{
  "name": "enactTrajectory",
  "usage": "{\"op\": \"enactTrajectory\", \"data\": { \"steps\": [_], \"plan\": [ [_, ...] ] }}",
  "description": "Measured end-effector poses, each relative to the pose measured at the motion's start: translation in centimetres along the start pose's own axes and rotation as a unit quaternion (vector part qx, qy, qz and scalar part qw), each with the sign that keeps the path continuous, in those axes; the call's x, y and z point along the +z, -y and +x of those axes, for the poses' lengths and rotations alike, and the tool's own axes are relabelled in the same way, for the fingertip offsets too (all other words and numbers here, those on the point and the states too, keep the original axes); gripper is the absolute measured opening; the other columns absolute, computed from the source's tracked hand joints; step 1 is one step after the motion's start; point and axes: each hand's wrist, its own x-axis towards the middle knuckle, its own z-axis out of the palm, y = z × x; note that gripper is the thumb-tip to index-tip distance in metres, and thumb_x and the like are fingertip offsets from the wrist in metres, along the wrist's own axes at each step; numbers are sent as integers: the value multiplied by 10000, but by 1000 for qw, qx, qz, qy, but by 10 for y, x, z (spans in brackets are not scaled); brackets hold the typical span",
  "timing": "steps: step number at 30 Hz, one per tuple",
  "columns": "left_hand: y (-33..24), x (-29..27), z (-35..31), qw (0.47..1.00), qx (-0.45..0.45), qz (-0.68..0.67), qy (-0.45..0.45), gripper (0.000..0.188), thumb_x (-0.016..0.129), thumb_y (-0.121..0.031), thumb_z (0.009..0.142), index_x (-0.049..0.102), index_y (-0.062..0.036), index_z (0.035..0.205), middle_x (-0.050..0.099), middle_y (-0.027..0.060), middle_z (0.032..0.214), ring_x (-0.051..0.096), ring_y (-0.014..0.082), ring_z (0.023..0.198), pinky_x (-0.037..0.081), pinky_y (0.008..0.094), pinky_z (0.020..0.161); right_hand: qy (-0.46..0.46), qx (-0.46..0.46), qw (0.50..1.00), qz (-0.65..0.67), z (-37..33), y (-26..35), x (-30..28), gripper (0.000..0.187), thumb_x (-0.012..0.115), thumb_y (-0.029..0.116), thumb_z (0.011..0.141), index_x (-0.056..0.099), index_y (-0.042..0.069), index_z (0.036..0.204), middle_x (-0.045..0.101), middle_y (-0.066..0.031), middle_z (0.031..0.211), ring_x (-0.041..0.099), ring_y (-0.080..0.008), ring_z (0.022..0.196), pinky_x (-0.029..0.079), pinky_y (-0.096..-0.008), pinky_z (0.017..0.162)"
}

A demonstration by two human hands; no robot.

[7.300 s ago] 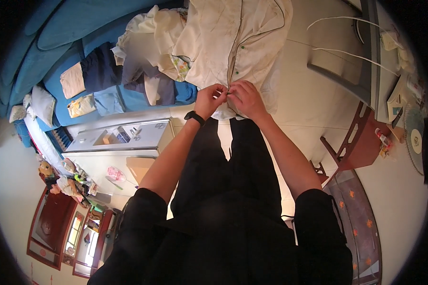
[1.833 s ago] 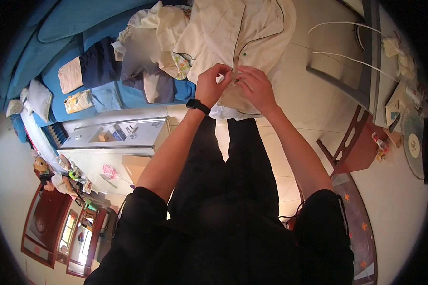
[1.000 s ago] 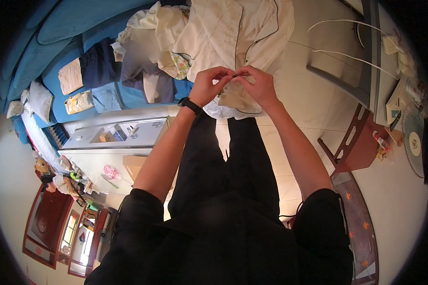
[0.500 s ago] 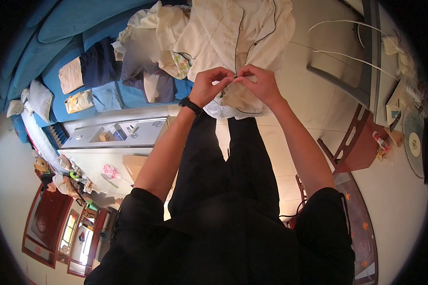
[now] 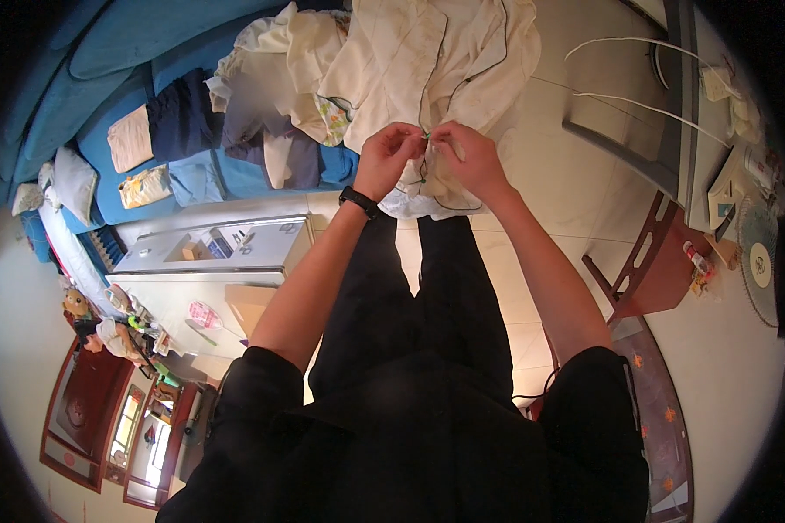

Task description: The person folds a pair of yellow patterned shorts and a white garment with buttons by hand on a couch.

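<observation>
A cream shirt [image 5: 392, 65] with dark piping hangs in front of me, its lower hem near my knees. At the piped front edge my left hand [image 5: 392, 161] is closed, thumb and forefinger pinching the fabric. My right hand [image 5: 471, 163] meets it there, forefinger tip on the same edge and thumb a little lower, closed on the cloth. A small dark spot, perhaps a button, lies by the fingertips, too small to make out. A black watch [image 5: 358, 201] is on my left wrist.
On the left, a blue sofa [image 5: 109, 200] bears folded clothes [image 5: 180, 118] and a loose cream heap [image 5: 283, 44]. A low white table [image 5: 214, 247] stands nearer. At right are a grey metal-like frame [image 5: 624, 155], a reddish-brown chair [image 5: 645, 270] and a fan [image 5: 761, 261].
Both hands have shifted slightly along the front edge. My right thumb has drawn back from the fingertips, and the piped edge now bends differently above them.
</observation>
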Motion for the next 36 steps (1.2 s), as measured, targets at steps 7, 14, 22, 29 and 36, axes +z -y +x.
{"op": "enactTrajectory", "data": {
  "steps": [7,14,22,29,36],
  "plan": [
    [-8,-6,18,917,103,362,-135,132,661,-141,936,663,-15,974,723,115,812,702,214,701,545,324,638,20,2,997,-72,-9,-29,-3,153,603,108,895,676,55,1018,703,-108,951,661,-328,931,527,-413,852],
    [-28,13,68,870,143,462,-94,247,699,-202,877,677,-81,1092,679,124,961,684,261,801,541,374,709,-36,-94,973,-207,45,-38,-2,154,643,126,883,704,72,1013,671,-53,1090,626,-250,1015,509,-371,867],
    [-6,-1,75,806,158,568,-53,199,613,-190,901,730,-108,1039,684,117,986,663,338,895,548,427,775,97,-19,933,-347,39,-44,-22,319,697,152,814,664,126,1131,634,-40,1105,571,-265,1110,461,-417,940],
    [-5,-3,81,844,150,503,-108,175,645,-188,900,729,-57,982,698,130,967,677,318,880,544,404,754,38,-44,964,-258,27,-58,-22,296,675,163,823,657,114,1114,615,-85,1060,608,-290,1051,496,-435,904],
    [-12,-3,88,870,79,471,-123,223,686,-242,891,727,-26,922,719,152,833,695,322,767,547,392,711,66,-51,956,-282,44,-69,-33,150,630,70,864,671,92,1006,623,-82,964,651,-304,856,544,-428,706]
  ]
}}
